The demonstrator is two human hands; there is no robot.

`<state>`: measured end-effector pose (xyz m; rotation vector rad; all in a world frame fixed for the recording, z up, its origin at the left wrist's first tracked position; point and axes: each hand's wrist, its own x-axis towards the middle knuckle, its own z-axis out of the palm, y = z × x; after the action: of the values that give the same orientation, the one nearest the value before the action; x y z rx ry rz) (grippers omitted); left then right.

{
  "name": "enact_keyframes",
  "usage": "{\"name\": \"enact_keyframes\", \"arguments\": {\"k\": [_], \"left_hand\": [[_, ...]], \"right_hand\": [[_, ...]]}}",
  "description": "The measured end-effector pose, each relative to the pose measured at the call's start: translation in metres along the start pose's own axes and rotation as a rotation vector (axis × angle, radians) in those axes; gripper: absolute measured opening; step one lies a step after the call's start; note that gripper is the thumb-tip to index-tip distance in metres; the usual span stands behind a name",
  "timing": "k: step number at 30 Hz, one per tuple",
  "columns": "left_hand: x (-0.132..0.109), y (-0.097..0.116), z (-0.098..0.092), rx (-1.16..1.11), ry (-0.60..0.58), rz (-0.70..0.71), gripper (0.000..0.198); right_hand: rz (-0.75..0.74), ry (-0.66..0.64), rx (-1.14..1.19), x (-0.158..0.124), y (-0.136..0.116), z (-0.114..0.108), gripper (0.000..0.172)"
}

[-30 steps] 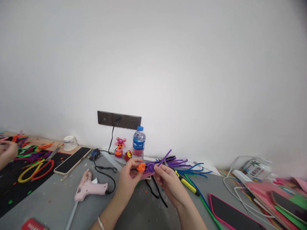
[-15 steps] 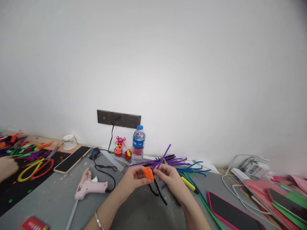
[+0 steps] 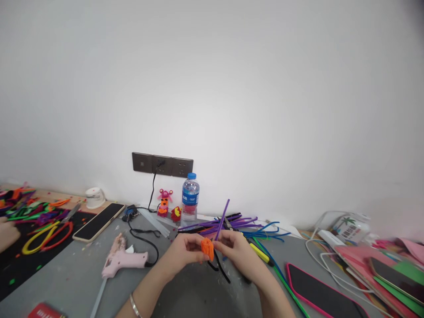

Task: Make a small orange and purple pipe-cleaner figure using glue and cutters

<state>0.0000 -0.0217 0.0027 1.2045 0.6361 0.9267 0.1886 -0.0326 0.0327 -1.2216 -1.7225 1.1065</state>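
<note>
My left hand point(image 3: 185, 252) pinches a small orange piece point(image 3: 207, 248) of coiled, fuzzy pipe cleaner between thumb and fingers. Close on its right, my right hand point(image 3: 233, 247) has its fingers closed on a purple pipe cleaner point(image 3: 223, 217) that points up and slightly right. The purple stem's lower end meets the orange piece, though fingers hide the exact join. Black pipe cleaners point(image 3: 223, 270) lie on the grey table point(image 3: 195, 296) below my hands. Behind them is a pile of purple pipe cleaners point(image 3: 247, 222), with blue pipe cleaners point(image 3: 270, 234) to the right.
A pink glue gun point(image 3: 122, 260) lies left, with its cord near a water bottle point(image 3: 190, 201) and a small pink-orange figure point(image 3: 164, 203). Scissors point(image 3: 49, 236), a phone point(image 3: 99, 222) and another person's hand point(image 3: 8, 234) are farther left. A pink-edged phone point(image 3: 321, 289) lies right.
My hands have lowered slightly with the orange piece, which has turned a little. The purple pipe cleaner stands more upright. At far left, the other person's hand has shifted.
</note>
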Motion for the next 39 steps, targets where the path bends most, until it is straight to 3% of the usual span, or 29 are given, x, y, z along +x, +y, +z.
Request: {"name": "enact_keyframes", "arguments": {"k": [6,12,18,28,31,39], "left_hand": [[-0.001,0.007,0.002,-0.346,0.123,0.076,0.021],[-0.001,0.005,0.001,-0.466,0.167,0.048,0.026],[-0.001,0.007,0.003,-0.444,0.178,0.068,0.027],[0.003,-0.002,0.001,-0.375,0.197,0.101,0.029],[0.004,-0.004,0.001,-0.335,0.229,0.087,0.028],[0.006,-0.003,0.005,-0.354,0.285,0.107,0.033]], "right_hand": [[-0.135,0.083,0.246,0.002,-0.014,0.014,0.023],[-0.209,0.126,0.25,0.004,-0.013,0.031,0.017],[-0.173,0.075,0.187,0.007,-0.011,0.031,0.005],[-0.171,0.268,0.026,0.015,-0.005,0.043,0.007],[-0.133,0.242,0.13,0.015,-0.003,0.042,0.003],[-0.121,0.221,0.481,0.02,-0.002,0.047,0.023]]}}
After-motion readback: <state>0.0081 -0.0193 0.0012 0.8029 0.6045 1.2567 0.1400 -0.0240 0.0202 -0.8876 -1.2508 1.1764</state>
